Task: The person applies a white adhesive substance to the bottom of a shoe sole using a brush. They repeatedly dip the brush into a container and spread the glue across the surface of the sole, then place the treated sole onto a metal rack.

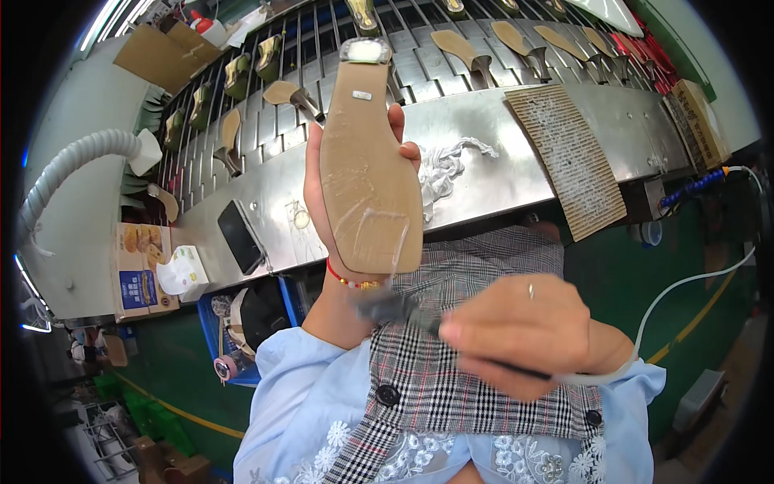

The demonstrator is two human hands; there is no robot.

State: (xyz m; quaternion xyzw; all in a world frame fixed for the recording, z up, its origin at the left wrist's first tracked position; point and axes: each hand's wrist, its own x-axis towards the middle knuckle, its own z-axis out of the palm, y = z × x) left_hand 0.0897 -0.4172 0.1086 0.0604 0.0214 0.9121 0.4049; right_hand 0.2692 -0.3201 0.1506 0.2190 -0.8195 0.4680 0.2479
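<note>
Left hand [339, 202] raised, fingers wrapped behind a high-heeled shoe [367, 161], tan sole facing the camera, heel block up, toe down near the wrist. Shoe held in the air above the steel tabletop [484, 161], not touching it. Right hand [516, 331] closed around a thin dark brush-like tool [403, 310], its blurred tip just below the toe end of the sole. Step in hand looks like working the sole with the tool. Next move likely needs a steady shoe and the tip brought onto the sole. More soles [459, 48] lie on the slatted conveyor [322, 105]; white rag [443, 165] beside.
</note>
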